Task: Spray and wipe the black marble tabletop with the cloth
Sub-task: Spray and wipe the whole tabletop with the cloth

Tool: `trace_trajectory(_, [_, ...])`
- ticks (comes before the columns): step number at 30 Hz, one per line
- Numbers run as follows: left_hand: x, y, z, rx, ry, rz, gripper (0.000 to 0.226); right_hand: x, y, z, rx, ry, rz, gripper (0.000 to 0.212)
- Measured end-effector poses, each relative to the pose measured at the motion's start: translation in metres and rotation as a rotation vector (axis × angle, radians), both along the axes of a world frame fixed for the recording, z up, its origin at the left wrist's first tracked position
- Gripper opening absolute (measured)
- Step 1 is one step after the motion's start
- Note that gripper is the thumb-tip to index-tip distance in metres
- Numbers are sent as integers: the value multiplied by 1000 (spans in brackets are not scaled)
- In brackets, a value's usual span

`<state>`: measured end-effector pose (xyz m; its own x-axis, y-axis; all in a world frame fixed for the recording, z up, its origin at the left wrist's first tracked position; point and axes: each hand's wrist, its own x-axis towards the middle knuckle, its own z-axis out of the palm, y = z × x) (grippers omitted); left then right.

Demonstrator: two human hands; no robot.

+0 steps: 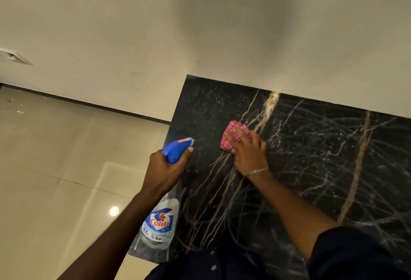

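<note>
A person's right hand (246,153) lies flat with fingers spread, pressing a bunched pink cloth (231,134) onto the black marble tabletop (311,157), with a thin bracelet (258,171) at the wrist. The cloth sits toward the slab's far left corner, just short of the pale wall (200,24) behind it. Most of the veined stone lies to the right of the hand and back toward the person.

The left hand (166,173) is wrapped round the neck of a Colin spray bottle (160,219), thumb along the blue trigger head (178,149). The bottle's long axis runs from the near left edge of the tabletop up toward the cloth. Its nozzle points past the slab's left edge at the stone just left of the cloth, and nozzle and cloth are near but apart. The right hand is the one on the surface; the left holds the bottle clear above it.

The near half of the cloth is hidden under the fingers, and the bottle's neck under the palm, so it cannot be told whether a finger is on the trigger. Fine white speckles near the cloth may be droplets or only marble grain. The tabletop is cut off at the right and bottom edges, partly behind a dark sleeve (355,253). Glossy floor tiles (66,168) lie to the left.
</note>
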<state>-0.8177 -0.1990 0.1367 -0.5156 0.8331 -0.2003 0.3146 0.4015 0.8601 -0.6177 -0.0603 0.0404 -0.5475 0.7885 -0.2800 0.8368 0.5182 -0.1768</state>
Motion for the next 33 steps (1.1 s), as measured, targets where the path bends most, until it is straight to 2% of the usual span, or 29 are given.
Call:
trace_trajectory(3, [7, 6, -5, -21, -19, -17, 17, 9, -52, -12, 23, 44, 221, 75])
trace_trajectory(7, [15, 14, -14, -69, -22, -54, 17, 23, -44, -19, 6, 41, 405, 77])
trace_trajectory(14, [12, 46, -13, -56, -42, -76, 15, -19, 71, -10, 33, -26, 41, 76])
trace_trajectory(17, [5, 60, -11, -47, -23, -70, 13, -49, 118, -6, 7, -59, -49, 77])
trace_trajectory(20, [0, 74, -8, -31, -9, -60, 12, -84, 129, -6, 3, -75, -70, 76])
trace_trajectory(24, [0, 91, -9, -26, 41, -108, 15, -110, 109, -9, -7, -44, 59, 75])
trace_trajectory(27, [5, 103, -11, -32, 60, -133, 16, -81, 112, -13, 9, -20, 85, 75])
trace_trajectory(30, [15, 111, -11, -12, 20, -142, 17, -14, 136, -12, 31, 20, -132, 68])
trace_trajectory(33, [25, 115, -7, 24, 21, -152, 17, 63, 164, -9, 36, -33, -326, 62])
